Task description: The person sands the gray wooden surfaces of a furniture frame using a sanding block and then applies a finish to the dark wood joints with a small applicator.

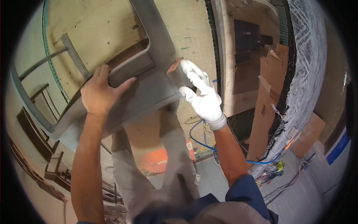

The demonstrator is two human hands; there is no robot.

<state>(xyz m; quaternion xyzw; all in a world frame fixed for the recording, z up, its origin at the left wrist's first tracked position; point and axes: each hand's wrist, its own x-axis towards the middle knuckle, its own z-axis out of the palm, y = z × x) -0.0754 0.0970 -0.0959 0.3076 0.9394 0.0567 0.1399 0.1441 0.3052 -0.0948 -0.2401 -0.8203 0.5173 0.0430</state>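
Note:
A grey-coated wooden chair frame (130, 95) lies tilted on a plywood work surface (89, 33), its curved legs or arms reaching to the left. My bare left hand (100, 89) grips a rail of it, fingers hooked over the edge and thumb stretched along the inner face. On my right hand (204, 95) is a white glove. Between its fingers and thumb I hold a sanding block (178, 76), grey on its broad side and reddish brown at the end. The block is at the right edge of the frame; whether it touches the wood I cannot tell.
Torn cardboard (264, 100) and a bulky grey fabric-like wrap (305, 74) stand at the right. A blue hose (197, 136) and thin cords hang below the work surface. An orange object (154, 160) lies near my legs. More brown wooden frames (35, 138) stand at the left.

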